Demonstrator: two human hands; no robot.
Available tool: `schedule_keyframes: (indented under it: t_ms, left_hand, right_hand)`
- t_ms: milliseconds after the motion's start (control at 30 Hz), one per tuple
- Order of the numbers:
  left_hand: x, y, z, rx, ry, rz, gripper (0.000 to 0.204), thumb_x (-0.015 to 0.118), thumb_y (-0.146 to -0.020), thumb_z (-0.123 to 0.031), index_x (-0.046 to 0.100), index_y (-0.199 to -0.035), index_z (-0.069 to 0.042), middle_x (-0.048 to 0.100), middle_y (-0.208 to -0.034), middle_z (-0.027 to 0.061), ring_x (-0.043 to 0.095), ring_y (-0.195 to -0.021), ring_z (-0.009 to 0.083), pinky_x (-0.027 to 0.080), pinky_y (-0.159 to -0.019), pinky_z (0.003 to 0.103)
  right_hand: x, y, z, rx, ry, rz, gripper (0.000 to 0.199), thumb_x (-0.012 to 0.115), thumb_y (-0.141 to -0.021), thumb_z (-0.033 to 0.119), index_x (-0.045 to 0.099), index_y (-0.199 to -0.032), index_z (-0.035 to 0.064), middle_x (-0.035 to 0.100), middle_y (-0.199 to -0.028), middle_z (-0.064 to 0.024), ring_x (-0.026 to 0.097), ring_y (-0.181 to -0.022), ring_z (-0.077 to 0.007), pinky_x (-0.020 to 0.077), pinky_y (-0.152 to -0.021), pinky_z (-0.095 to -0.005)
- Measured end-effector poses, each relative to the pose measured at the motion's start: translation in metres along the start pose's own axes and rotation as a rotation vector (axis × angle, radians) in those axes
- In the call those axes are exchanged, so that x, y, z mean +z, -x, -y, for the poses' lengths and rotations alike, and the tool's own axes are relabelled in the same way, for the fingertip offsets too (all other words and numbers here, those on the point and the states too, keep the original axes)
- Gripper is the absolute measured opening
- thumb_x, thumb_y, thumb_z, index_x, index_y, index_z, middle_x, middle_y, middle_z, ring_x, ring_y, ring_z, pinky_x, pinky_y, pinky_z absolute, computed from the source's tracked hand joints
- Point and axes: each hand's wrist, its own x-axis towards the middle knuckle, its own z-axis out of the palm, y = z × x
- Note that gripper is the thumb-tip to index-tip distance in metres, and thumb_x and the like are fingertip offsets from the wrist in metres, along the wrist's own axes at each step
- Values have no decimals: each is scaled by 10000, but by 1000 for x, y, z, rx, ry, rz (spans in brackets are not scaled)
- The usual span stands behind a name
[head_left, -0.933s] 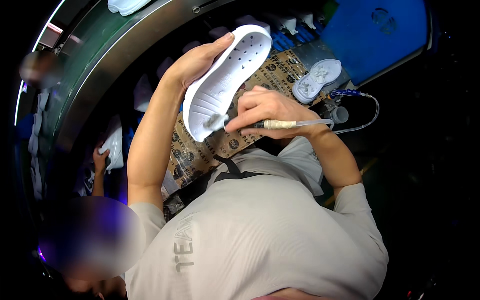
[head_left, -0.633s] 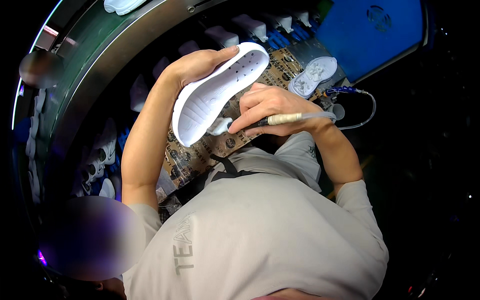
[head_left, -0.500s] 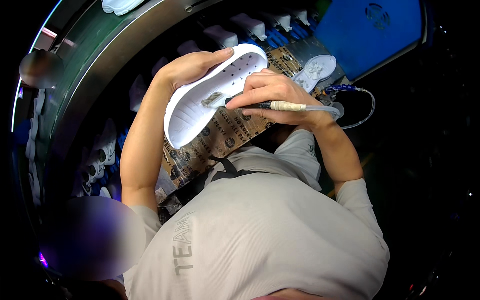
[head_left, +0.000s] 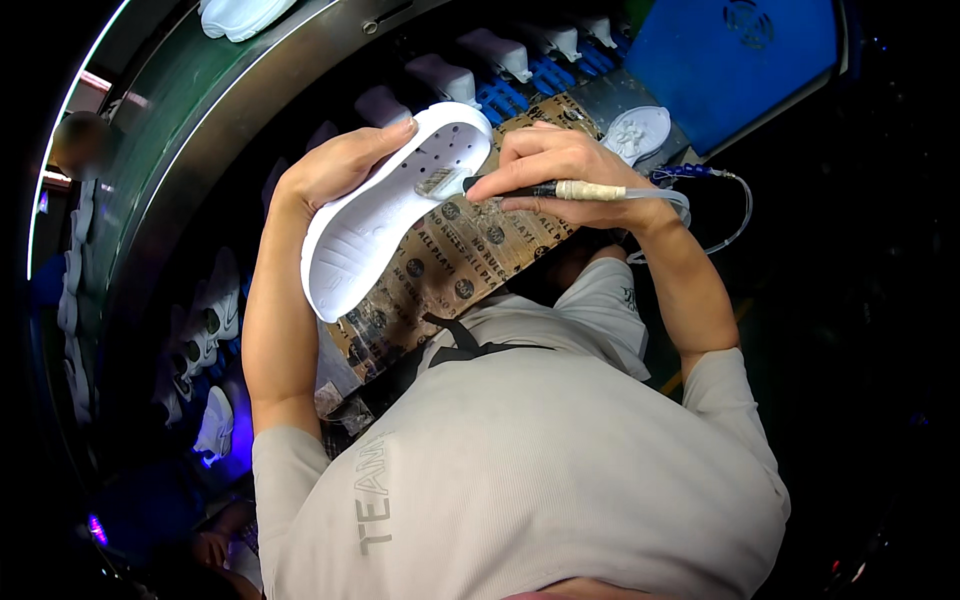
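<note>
My left hand [head_left: 340, 168] is closed on the far left edge of a white shoe sole [head_left: 350, 245], with the thumb along its rim. The sole is tilted with its hollow inner side up; small dark holes dot its far end. My right hand [head_left: 565, 165] is closed around a brush with a black handle [head_left: 530, 191] and a pale wrapped section. Its flat bristles [head_left: 436, 183] lie against the inside of the sole, near the holes. A clear tube [head_left: 672, 198] runs from the back of the brush past my right wrist.
Beneath the sole is a board covered with printed brown paper [head_left: 480, 250]. White shoe parts [head_left: 637, 133] rest at its far right, before a blue panel [head_left: 735, 75]. White shoes on blue holders [head_left: 500, 95] line the dark curved track. Another person's hand [head_left: 210, 548] shows at lower left.
The sole has shifted left and slightly toward me in my left hand. The brush has moved along its inside toward the holed end. A blurred head at lower left has gone from view.
</note>
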Motion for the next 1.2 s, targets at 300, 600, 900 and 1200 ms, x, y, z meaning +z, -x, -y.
schedule_keyframes:
  t_ms: [300, 600, 900, 1200]
  left_hand:
    - [-10, 12, 11, 121, -25, -11, 681, 534, -1020, -617, 733, -1239, -4, 753, -1072, 164, 692, -886, 172, 549, -804, 289]
    - [-160, 29, -47, 938, 854, -195, 642, 394, -1095, -474, 522, -1386, 84, 682, -1208, 262, 658, -1194, 336, 552, -1000, 450]
    - [-330, 102, 57, -258, -578, -1640, 499, 463, -968, -362, 701, -1215, 1, 674, -1288, 259, 612, -1250, 437, 464, -1078, 488]
    - [-457, 170, 207, -659, -857, -1553, 511, 599, -983, -300, 566, -1436, -66, 445, -1488, 325, 461, -1388, 481, 383, -1091, 617]
  right_hand:
    - [-14, -5, -1, -26, 152, 75, 278, 815, -832, 141, 796, -1109, 155, 646, -832, -11, 586, -794, -183, 427, -769, -335]
    - [-3, 3, -1, 193, -276, -290, 278, 762, -883, 117, 755, -1132, -5, 690, -880, -92, 600, -774, -187, 455, -704, -289]
    - [77, 49, -47, 535, -343, -288, 313, 701, -888, 6, 733, -1199, 9, 672, -959, -67, 629, -865, -162, 481, -777, -265]
    - [160, 97, -108, 668, -331, -395, 308, 723, -938, 159, 731, -1203, 3, 702, -1046, -93, 642, -968, -182, 497, -874, -299]
